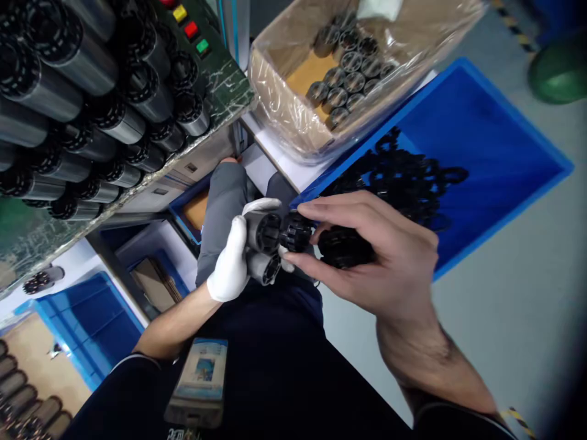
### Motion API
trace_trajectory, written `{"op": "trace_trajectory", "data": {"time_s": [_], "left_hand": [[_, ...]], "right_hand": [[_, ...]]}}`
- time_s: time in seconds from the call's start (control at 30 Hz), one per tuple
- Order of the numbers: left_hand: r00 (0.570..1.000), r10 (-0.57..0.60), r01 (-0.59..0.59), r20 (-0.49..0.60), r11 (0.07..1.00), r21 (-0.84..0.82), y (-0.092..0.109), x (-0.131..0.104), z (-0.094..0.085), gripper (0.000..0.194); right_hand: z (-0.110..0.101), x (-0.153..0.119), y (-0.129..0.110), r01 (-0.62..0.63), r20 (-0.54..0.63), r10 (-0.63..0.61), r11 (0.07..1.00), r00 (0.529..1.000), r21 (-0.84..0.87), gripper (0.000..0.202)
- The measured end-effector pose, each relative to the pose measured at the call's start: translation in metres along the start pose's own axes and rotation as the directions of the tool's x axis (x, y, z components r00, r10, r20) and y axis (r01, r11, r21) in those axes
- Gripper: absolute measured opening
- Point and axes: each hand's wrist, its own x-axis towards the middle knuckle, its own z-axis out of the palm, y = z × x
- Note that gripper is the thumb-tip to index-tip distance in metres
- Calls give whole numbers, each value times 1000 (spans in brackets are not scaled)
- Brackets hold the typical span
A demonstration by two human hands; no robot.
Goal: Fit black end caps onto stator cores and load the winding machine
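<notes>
Two short, grey, hollow metal cylinders [262, 233] are held side by side in the left hand [229, 263], which is covered by a white glove. The glove is closed around them; their open ends, with dark interiors, are turned toward the right hand [394, 256].

The right hand is bare and partly curled. A black, ribbed, ring-shaped piece [296, 232] is pinched between the thumb and a fingertip, at the mouth of the upper cylinder. Whether it is seated inside cannot be told. Further black round pieces [346, 246] are kept within the curl of the same hand; their number is unclear.

Both hands are positioned above the lap of the seated wearer. A large blue plastic tray [499, 128] is located beyond the right hand, with loose black rings [403, 177] heaped in its nearer part. Beside it, a cardboard box lined with clear plastic [287, 107] is seen, in which short open metal cylinders [353, 81] are stood on a brown sheet.

On the worn green bench [224, 85] at upper left, many longer grey metal cylinders with black slotted ends [87, 61] are stacked near red, yellow and green buttons [191, 29].
</notes>
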Motion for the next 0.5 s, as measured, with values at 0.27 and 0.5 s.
{"op": "trace_trajectory", "data": {"time_s": [0.27,0.5], "left_hand": [[978,177,-186,110,979,80,-4,10,-6,51],[963,220,-246,155,954,172,-1,6,-5,46]], "right_hand": [[4,0,9,-48,66,46,999,997,23,54],[12,-3,8,-63,55,60,997,997,50,53]]}}
